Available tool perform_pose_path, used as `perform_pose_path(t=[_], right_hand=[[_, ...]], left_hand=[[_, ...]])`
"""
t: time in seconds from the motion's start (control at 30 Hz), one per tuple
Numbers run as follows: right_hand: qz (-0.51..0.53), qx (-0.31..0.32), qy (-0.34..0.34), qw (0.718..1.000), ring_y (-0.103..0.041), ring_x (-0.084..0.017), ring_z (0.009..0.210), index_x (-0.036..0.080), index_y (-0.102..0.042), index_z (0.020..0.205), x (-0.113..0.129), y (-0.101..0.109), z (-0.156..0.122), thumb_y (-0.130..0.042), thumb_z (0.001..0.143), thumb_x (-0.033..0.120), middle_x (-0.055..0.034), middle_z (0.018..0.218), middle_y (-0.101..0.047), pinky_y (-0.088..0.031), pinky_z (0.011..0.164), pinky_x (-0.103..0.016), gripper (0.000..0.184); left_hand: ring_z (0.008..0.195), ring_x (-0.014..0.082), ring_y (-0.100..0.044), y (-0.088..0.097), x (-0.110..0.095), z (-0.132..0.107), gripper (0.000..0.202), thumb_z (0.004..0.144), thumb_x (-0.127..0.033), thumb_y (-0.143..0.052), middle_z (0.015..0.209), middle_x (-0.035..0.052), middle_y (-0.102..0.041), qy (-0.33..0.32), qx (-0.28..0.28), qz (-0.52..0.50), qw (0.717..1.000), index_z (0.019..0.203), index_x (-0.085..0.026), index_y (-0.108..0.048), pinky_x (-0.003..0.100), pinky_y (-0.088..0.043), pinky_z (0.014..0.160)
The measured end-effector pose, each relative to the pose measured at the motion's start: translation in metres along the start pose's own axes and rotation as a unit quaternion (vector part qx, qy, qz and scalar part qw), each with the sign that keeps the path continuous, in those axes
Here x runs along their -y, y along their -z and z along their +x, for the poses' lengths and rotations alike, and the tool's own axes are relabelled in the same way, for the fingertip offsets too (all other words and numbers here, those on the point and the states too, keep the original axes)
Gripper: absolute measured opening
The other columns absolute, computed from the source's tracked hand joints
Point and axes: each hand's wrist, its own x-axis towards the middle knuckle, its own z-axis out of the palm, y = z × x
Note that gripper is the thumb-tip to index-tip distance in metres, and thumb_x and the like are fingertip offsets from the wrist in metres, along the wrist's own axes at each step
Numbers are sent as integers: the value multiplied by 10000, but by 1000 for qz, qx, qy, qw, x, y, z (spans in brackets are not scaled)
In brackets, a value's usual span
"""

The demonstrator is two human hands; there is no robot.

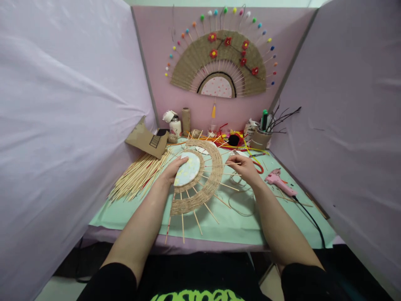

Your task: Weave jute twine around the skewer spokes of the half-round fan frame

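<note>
A half-round woven fan (216,167) of thin wooden sticks and brown twine is held above the table, its sticks pointing outward to the right and down. My left hand (176,168) grips it at the straight edge, thumb lying on the pale blue and yellow half-disc (188,169) at its centre. My right hand (242,166) is pinched at the fan's right side, by the end of one stick. Loose twine (239,212) runs down from there and curls on the table below. The right fingertips are small in view, and the twine between them is barely visible.
A pile of thin sticks (134,177) lies at left, under a torn cardboard piece (148,140). A pink glue gun (280,182) with black cord and red-handled scissors (258,167) lie at right. Jars, a pen pot (260,138) and twigs stand behind. A finished fan (191,65) hangs on the back wall.
</note>
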Motion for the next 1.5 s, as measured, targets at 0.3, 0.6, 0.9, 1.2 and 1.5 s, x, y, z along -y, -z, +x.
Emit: perform_pose_path(t=[0.3, 0.6, 0.9, 1.2, 1.5], right_hand=[[-109, -29, 75, 991, -468, -128, 585, 182, -597, 650, -11, 2, 1, -665, 729, 415, -10, 636, -576, -369, 559, -264, 255], [-157, -42, 144, 976, -468, -127, 578, 192, -611, 672, -10, 16, 1, -676, 735, 405, -12, 645, -583, -374, 556, -267, 231], [-138, -110, 115, 977, -515, -140, 606, 184, -643, 766, -15, 34, 3, -643, 749, 376, -26, 693, -618, -402, 583, -273, 193], [-163, -154, 96, 970, -472, -131, 574, 178, -619, 703, -11, 29, 3, -603, 772, 403, -10, 631, -578, -376, 577, -269, 236], [-121, -101, 52, 986, -477, -139, 590, 185, -610, 715, -11, -7, 1, -580, 777, 398, -16, 655, -586, -388, 591, -284, 225]], left_hand=[[603, 159, -666, 3, 1, 0, 301, 773, -189, -605, 781, 46, -705, -28, -4, 24, 999, 1065, -166, -533, 244, -523, 553], [557, 147, -648, 6, 0, 3, 319, 762, -180, -601, 767, 49, -704, -8, -32, 78, 996, 1076, -157, -544, 225, -497, 508], [556, 147, -647, 0, -2, -3, 322, 779, -163, -578, 752, 65, -713, 73, -8, 100, 992, 1099, -139, -548, 227, -500, 510], [550, 132, -646, -5, -6, -7, 308, 799, -142, -543, 746, 51, -716, 62, -5, 67, 996, 1106, -135, -556, 200, -493, 500], [564, 145, -652, -14, 5, -7, 382, 788, -169, -577, 771, 64, -716, 70, 29, 54, 996, 1166, -145, -530, 223, -497, 531]])
